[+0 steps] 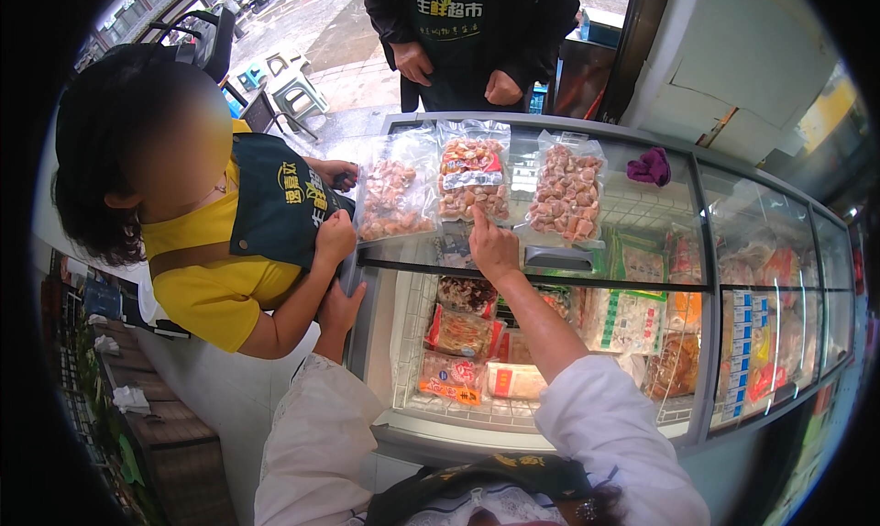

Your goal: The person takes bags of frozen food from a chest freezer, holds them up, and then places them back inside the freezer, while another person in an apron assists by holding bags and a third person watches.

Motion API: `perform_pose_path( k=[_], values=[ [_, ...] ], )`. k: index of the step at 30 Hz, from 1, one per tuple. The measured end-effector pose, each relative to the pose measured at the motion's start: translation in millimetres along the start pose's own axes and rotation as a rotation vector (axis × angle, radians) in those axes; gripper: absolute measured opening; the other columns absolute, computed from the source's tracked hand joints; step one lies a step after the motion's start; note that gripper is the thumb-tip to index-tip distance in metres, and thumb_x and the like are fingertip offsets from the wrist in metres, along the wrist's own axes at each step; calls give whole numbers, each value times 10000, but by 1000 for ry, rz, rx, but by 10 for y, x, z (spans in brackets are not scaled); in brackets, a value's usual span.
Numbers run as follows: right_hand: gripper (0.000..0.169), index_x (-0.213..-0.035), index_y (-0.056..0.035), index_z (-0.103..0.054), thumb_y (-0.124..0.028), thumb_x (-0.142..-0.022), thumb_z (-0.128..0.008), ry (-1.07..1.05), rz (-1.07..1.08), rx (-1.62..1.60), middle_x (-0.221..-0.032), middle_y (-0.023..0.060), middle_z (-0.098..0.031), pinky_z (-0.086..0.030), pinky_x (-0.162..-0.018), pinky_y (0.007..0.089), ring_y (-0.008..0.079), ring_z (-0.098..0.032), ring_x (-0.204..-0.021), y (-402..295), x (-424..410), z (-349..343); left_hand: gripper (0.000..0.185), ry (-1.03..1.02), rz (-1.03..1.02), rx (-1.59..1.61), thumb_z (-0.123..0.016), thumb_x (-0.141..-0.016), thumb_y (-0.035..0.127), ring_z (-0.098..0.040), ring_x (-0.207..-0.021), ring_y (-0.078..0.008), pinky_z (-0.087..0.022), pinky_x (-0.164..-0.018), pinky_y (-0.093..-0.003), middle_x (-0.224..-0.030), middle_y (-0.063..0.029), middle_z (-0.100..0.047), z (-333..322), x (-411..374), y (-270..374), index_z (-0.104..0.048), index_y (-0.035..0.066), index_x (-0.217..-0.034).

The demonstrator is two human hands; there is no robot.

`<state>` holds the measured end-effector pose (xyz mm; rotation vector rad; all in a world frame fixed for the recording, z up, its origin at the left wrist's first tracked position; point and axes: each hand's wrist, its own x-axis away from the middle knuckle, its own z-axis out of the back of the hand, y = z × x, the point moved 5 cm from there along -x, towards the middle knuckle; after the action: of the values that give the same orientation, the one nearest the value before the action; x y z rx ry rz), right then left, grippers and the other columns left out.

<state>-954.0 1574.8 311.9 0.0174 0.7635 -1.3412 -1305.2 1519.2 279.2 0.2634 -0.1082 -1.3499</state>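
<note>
Three clear plastic bags of pinkish meat pieces lie on the glass lid of a chest freezer. My right hand [495, 246] points with its index finger at the lower part of the middle bag [474, 199], which bears a red and white label. Whether the fingertip touches it, I cannot tell. To its left is a less full bag [395, 196]; the right bag [566, 192] is packed fuller. My left hand [342, 311] rests at the freezer's left edge with the thumb spread, holding nothing visible. Some of its fingers are hidden.
Packaged frozen foods [467, 333] fill wire baskets below the open part of the freezer [378, 333]. A lid handle [558, 258] and a purple cloth [650, 167] are on the glass. One aproned person [275, 189] stands close at left, another [460, 44] across the freezer.
</note>
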Motion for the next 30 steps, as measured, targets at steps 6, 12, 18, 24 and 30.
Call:
perform_pose_path(
  k=[6, 12, 18, 24, 30],
  values=[
    [497, -1271, -54, -446, -130, -795, -566, 11, 4, 2, -759, 125, -642, -511, -548, 401, 306, -627, -607, 21, 2, -15, 773, 18, -11, -8, -602, -792, 523, -488, -1162, -401, -375, -984, -418, -1234, -283, -516, -48, -19, -32, -454, -65, -1270],
    [557, -1311, -49, -402, -117, -785, -572, -10, -39, -8, -794, 129, -644, -510, -538, 405, 308, -628, -608, -27, -11, 33, 772, 21, -10, -7, -603, -790, 525, -489, -1162, -398, -377, -983, -416, -1234, -281, -517, -27, -3, -44, -458, -65, -1266],
    [521, -1285, -46, -434, -120, -788, -571, 33, 7, -34, -856, 147, -657, -514, -549, 395, 311, -633, -620, 10, 1, 18, 772, 4, 6, -14, -608, -788, 524, -494, -1156, -398, -379, -980, -416, -1233, -279, -519, -22, -8, -11, -460, -67, -1263],
    [489, -1262, -48, -463, -124, -791, -570, 18, -8, -21, -835, 147, -659, -514, -553, 393, 306, -633, -619, -4, -4, 32, 781, -41, 35, 11, -600, -791, 533, -492, -1153, -402, -380, -978, -418, -1232, -279, -519, 28, 13, 35, -454, -67, -1269],
    [483, -1260, -50, -469, -132, -794, -570, 13, -9, -15, -816, 140, -658, -515, -566, 389, 304, -632, -619, 0, -1, 14, 795, -67, 43, 17, -588, -796, 544, -477, -1170, -404, -372, -987, -415, -1250, -288, -500, 52, 20, 58, -444, -74, -1277]
  ],
)
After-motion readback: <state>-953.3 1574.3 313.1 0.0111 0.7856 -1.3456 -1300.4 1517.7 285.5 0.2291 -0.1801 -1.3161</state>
